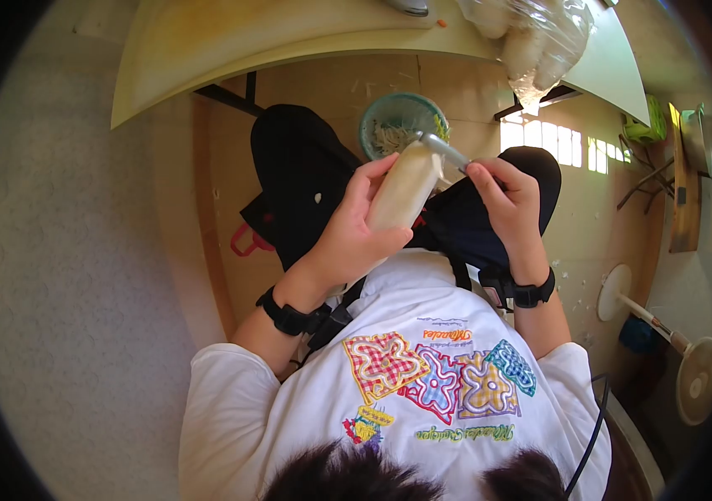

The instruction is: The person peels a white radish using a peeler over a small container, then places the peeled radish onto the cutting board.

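Note:
A long white radish (406,194) is in my left hand (354,227), whose fingers and thumb wrap around its sides. It tilts up and away from me above my lap. My right hand (504,199) is closed on the grey handle of a peeler (448,153). The peeler's head meets the far end of the radish, and a thin strip of peel (439,171) hangs there. Below and beyond the radish, a teal basin (366,125) on the floor holds pale peelings (393,138).
A pale table (289,29) spans the top, with a clear plastic bag of white radishes (535,46) over its edge. Part of a metal object (410,7) lies on it. Peel scraps dot the tiled floor. A fan (698,380) stands at right, and a wall (80,250) at left.

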`<state>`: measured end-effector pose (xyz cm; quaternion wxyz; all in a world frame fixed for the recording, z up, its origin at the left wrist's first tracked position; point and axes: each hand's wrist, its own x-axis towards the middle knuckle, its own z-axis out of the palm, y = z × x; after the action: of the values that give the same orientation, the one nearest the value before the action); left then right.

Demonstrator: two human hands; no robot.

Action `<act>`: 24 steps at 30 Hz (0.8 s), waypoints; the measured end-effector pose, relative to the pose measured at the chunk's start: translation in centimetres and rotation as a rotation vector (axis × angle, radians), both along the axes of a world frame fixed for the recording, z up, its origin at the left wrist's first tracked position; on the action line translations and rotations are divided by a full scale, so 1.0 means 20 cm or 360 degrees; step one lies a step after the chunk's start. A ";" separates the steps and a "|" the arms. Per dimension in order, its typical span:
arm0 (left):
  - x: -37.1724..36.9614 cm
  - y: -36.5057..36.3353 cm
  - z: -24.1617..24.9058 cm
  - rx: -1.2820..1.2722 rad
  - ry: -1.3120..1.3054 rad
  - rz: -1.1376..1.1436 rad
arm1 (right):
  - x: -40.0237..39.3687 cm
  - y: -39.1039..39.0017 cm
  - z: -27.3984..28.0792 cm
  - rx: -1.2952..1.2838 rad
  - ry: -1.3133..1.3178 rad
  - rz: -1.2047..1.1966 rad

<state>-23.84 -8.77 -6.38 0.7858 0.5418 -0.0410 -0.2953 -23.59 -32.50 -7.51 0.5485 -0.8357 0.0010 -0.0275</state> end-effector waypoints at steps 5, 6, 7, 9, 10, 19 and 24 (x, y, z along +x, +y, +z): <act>0.00 0.00 0.04 -0.0039 -0.0283 -0.0147 | 0.00 -0.11 -0.11 0.0524 0.0381 -0.0235; 0.01 0.00 0.04 -0.0040 -0.0288 -0.0138 | 0.00 -0.11 -0.11 0.0678 0.0483 -0.0210; 0.02 0.00 0.05 0.0003 -0.0251 -0.0107 | 0.00 -0.11 -0.10 0.0675 0.0474 -0.0200; 0.04 -0.01 0.05 0.0047 -0.0218 -0.0086 | 0.00 -0.10 -0.07 0.0687 0.0600 -0.0312; 0.03 -0.01 0.05 0.0044 -0.0201 -0.0075 | 0.00 -0.11 -0.06 0.0691 0.0602 -0.0323; 0.03 -0.01 0.06 -0.0041 0.0073 -0.0037 | -0.03 -0.11 -0.04 0.0467 0.0208 -0.0381; 0.04 -0.01 0.07 -0.0019 0.0084 -0.0089 | -0.07 -0.12 0.06 0.0612 0.0275 0.0005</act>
<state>-23.13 -9.00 -5.00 0.7812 0.5279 -0.0373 -0.3312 -24.99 -34.81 -6.37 0.6958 -0.7149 0.0520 0.0460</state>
